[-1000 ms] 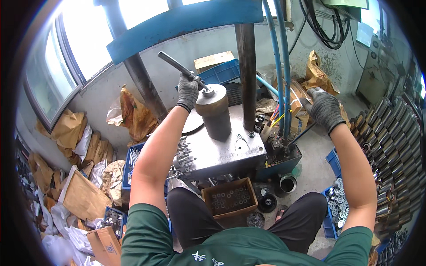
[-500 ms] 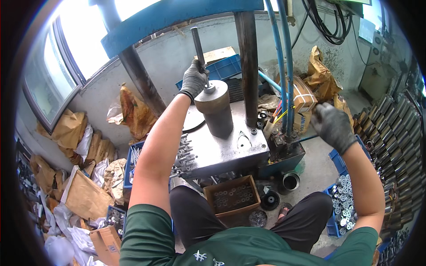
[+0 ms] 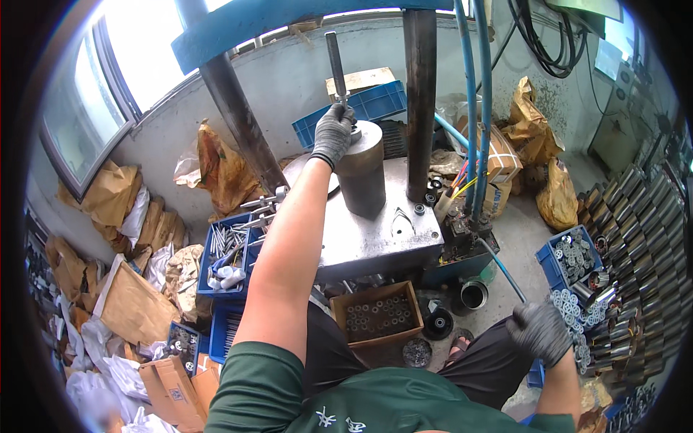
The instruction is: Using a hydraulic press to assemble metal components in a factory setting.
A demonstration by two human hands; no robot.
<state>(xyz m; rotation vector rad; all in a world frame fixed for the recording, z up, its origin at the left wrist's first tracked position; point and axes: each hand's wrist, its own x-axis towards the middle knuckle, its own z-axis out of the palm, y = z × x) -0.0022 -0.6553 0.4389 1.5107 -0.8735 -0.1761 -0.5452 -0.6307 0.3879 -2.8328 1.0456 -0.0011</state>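
Observation:
My left hand (image 3: 333,136), in a grey knit glove, is closed round the lower part of an upright metal shaft (image 3: 336,66). The shaft stands over a thick steel cylinder (image 3: 363,169) with a wider collar, set on the press's steel table (image 3: 339,242). Part of the shaft's foot is hidden by my fingers. To the lower right, my gloved right hand (image 3: 540,333) is curled at the end of a thin blue lever (image 3: 503,270); the fingers cover the lever's tip. The lever slants down from the dark valve block beside the blue hoses.
The press columns (image 3: 421,108) rise behind the table. Below sits a wooden box (image 3: 377,315) of small rings. Blue bins (image 3: 229,252) of metal parts stand at left, others (image 3: 570,258) at right. Stacked metal tubes (image 3: 635,267) line the right side; paper bags lie at left.
My right hand has come down toward my knee, and the lever has swung downward with it. My left hand stays at the shaft. The view has shifted slightly.

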